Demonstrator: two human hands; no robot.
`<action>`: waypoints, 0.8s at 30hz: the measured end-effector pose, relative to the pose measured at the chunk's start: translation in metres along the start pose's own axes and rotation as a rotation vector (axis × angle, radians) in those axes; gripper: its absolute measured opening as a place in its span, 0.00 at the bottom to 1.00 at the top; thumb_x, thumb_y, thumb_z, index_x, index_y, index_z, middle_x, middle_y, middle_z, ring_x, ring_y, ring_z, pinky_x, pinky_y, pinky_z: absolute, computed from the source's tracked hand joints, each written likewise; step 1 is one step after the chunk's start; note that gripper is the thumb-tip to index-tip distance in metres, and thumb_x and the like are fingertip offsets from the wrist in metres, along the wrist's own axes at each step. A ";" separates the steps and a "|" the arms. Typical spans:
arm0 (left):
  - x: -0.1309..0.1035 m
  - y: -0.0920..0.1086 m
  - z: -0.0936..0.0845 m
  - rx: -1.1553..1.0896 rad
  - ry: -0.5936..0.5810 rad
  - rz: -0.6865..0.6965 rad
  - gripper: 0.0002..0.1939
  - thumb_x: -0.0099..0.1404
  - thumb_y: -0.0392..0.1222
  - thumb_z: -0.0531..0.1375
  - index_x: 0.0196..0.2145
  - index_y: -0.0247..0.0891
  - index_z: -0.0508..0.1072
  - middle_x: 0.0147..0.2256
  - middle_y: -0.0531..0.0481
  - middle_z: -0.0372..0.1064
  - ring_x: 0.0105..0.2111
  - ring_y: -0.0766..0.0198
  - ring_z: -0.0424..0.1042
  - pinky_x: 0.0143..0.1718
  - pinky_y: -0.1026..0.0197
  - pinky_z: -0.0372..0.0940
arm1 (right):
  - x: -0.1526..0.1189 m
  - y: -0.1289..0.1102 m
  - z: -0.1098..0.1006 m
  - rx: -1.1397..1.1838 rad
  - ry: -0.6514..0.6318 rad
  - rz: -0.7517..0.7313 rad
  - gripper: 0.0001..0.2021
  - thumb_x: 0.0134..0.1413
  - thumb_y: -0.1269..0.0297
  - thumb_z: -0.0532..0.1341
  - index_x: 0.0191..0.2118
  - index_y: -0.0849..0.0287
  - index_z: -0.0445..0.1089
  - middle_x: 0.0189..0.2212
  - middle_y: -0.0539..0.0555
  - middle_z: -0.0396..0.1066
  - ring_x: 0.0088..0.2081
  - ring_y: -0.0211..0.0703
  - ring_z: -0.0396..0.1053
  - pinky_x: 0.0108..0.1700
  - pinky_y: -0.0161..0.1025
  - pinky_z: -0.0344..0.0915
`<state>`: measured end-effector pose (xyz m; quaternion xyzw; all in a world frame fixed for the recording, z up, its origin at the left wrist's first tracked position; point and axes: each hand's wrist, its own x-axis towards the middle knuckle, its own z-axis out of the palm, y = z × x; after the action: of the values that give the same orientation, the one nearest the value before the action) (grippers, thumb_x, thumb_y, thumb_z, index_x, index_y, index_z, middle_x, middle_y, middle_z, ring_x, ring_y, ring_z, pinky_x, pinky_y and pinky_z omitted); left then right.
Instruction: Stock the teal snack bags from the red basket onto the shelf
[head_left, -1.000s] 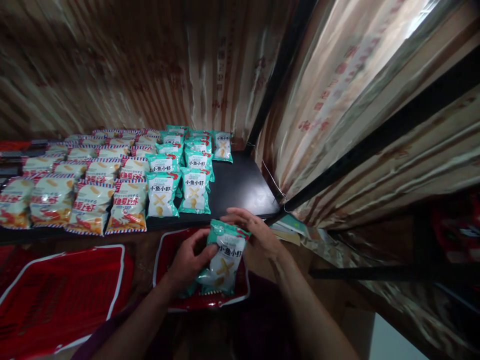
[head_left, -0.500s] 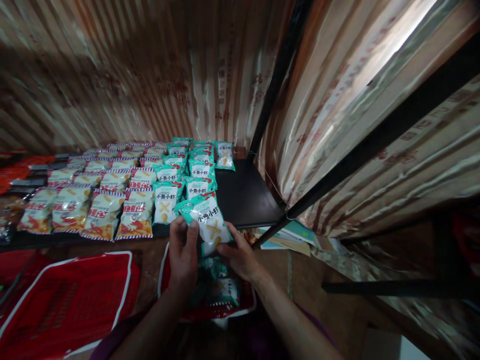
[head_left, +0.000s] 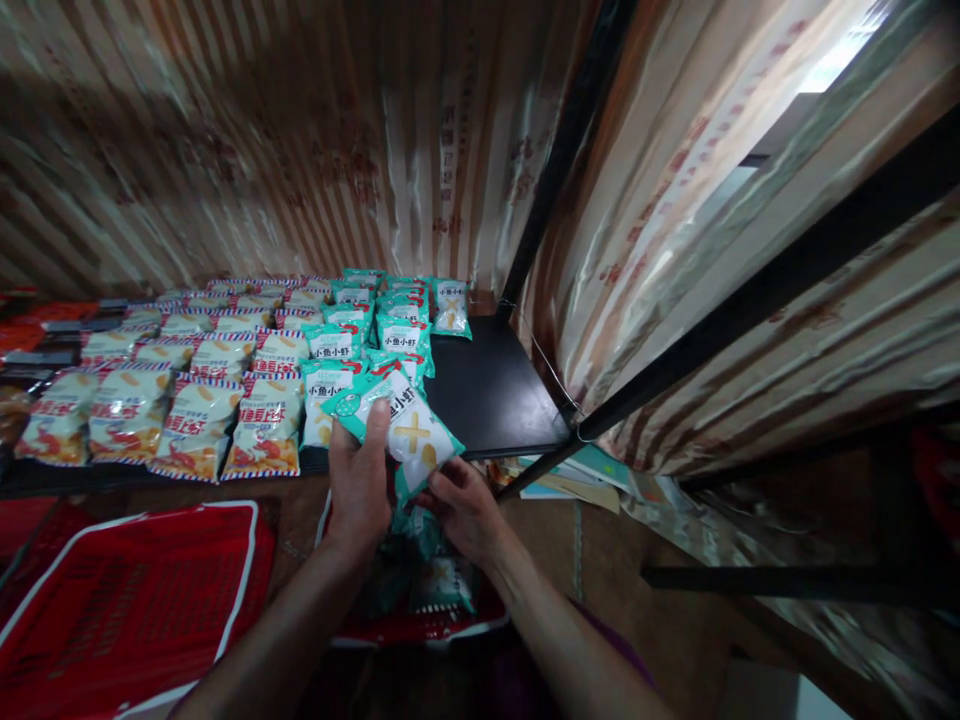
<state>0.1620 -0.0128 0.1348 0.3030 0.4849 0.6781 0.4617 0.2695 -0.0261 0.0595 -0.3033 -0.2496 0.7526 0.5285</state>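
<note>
A teal-and-white snack bag (head_left: 414, 432) is held tilted between my two hands, in front of the shelf's edge. My left hand (head_left: 361, 470) is closed on its left side, thumb across the front. The fingers of my right hand (head_left: 461, 505) pinch its lower right corner. Below them, a red basket (head_left: 420, 632) holds more teal bags (head_left: 442, 580), partly hidden by my hands and arms. Behind the held bag, rows of matching teal bags (head_left: 332, 345) stand on the black shelf (head_left: 495, 390), and a single one (head_left: 451, 308) starts a column at the back right.
Left of the teal rows are several rows of white-and-orange snack bags (head_left: 196, 425). A second red basket (head_left: 142, 590) with a white rim sits at lower left. Black metal bars (head_left: 705, 300) slant across the right, before striped curtains (head_left: 300, 150). Papers (head_left: 577, 475) lie beneath the shelf's right end.
The held bag has tilted further and shifted slightly up and left. My left thumb has moved up over its front, while my right hand stays at its lower corner.
</note>
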 end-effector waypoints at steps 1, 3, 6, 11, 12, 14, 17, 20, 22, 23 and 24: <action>0.001 -0.002 0.000 0.004 0.005 0.007 0.20 0.60 0.52 0.60 0.47 0.41 0.68 0.40 0.50 0.73 0.43 0.59 0.73 0.44 0.59 0.68 | 0.001 0.002 0.001 0.003 0.013 -0.001 0.20 0.31 0.60 0.75 0.36 0.56 0.74 0.32 0.50 0.75 0.29 0.38 0.71 0.29 0.34 0.69; 0.003 -0.004 -0.001 0.024 0.005 0.019 0.20 0.60 0.51 0.60 0.48 0.42 0.68 0.41 0.50 0.73 0.45 0.59 0.72 0.46 0.58 0.67 | 0.001 0.006 0.002 0.002 0.020 -0.011 0.18 0.33 0.60 0.75 0.35 0.57 0.74 0.31 0.50 0.75 0.28 0.38 0.71 0.30 0.35 0.69; 0.007 -0.005 -0.004 0.034 0.002 0.034 0.21 0.61 0.51 0.60 0.50 0.43 0.67 0.43 0.49 0.72 0.45 0.58 0.73 0.45 0.57 0.68 | 0.000 0.004 0.005 -0.011 -0.006 -0.025 0.16 0.37 0.61 0.73 0.35 0.56 0.74 0.30 0.49 0.75 0.27 0.38 0.71 0.30 0.35 0.69; 0.009 0.009 -0.008 0.185 0.013 0.046 0.20 0.61 0.52 0.59 0.48 0.40 0.70 0.45 0.47 0.73 0.43 0.57 0.73 0.44 0.58 0.68 | -0.005 -0.007 0.007 -0.010 -0.113 -0.028 0.18 0.38 0.62 0.72 0.40 0.55 0.73 0.32 0.50 0.75 0.29 0.40 0.71 0.30 0.37 0.69; 0.009 0.013 -0.007 0.219 0.011 0.051 0.19 0.61 0.51 0.59 0.47 0.39 0.71 0.45 0.46 0.73 0.43 0.57 0.73 0.44 0.59 0.67 | -0.005 -0.009 0.006 -0.009 -0.122 -0.030 0.18 0.38 0.62 0.72 0.40 0.55 0.73 0.31 0.50 0.75 0.28 0.39 0.71 0.29 0.36 0.68; 0.008 0.020 -0.006 0.239 0.012 0.046 0.18 0.61 0.49 0.59 0.45 0.37 0.71 0.44 0.46 0.74 0.43 0.58 0.73 0.44 0.60 0.67 | -0.005 -0.010 0.005 -0.006 -0.124 -0.032 0.17 0.38 0.62 0.72 0.39 0.56 0.73 0.29 0.49 0.74 0.25 0.37 0.69 0.27 0.34 0.66; 0.007 0.022 -0.003 0.166 0.025 -0.005 0.18 0.59 0.49 0.60 0.45 0.36 0.71 0.42 0.46 0.75 0.40 0.58 0.74 0.41 0.60 0.68 | -0.005 -0.009 0.004 -0.016 -0.114 -0.028 0.17 0.38 0.63 0.72 0.38 0.57 0.72 0.28 0.49 0.73 0.24 0.35 0.67 0.28 0.34 0.65; 0.010 0.017 -0.004 0.049 0.030 -0.070 0.19 0.57 0.50 0.62 0.43 0.36 0.71 0.40 0.48 0.75 0.40 0.58 0.74 0.40 0.60 0.68 | -0.005 -0.007 0.005 -0.043 -0.109 -0.031 0.17 0.38 0.63 0.72 0.37 0.58 0.72 0.28 0.49 0.73 0.25 0.36 0.67 0.28 0.34 0.65; 0.012 0.013 -0.006 0.002 0.033 -0.096 0.18 0.56 0.50 0.63 0.41 0.37 0.72 0.38 0.49 0.75 0.43 0.57 0.74 0.42 0.60 0.68 | -0.004 -0.006 0.006 -0.053 -0.101 -0.031 0.17 0.37 0.62 0.72 0.36 0.58 0.72 0.27 0.49 0.73 0.25 0.36 0.67 0.28 0.34 0.65; 0.013 0.011 -0.007 -0.012 0.041 -0.100 0.18 0.55 0.50 0.64 0.40 0.37 0.72 0.37 0.50 0.75 0.44 0.57 0.73 0.43 0.60 0.68 | -0.004 -0.005 0.006 -0.055 -0.094 -0.030 0.17 0.37 0.62 0.72 0.36 0.58 0.72 0.27 0.49 0.72 0.25 0.36 0.66 0.28 0.34 0.65; 0.014 0.010 -0.007 -0.021 0.047 -0.104 0.18 0.55 0.50 0.65 0.39 0.37 0.72 0.37 0.51 0.74 0.44 0.57 0.73 0.43 0.60 0.68 | -0.004 -0.004 0.006 -0.057 -0.086 -0.030 0.17 0.37 0.62 0.72 0.36 0.57 0.72 0.28 0.49 0.72 0.25 0.36 0.66 0.28 0.34 0.64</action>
<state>0.1472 -0.0040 0.1417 0.2568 0.5035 0.6652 0.4879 0.2689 -0.0286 0.0674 -0.2818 -0.2979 0.7497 0.5195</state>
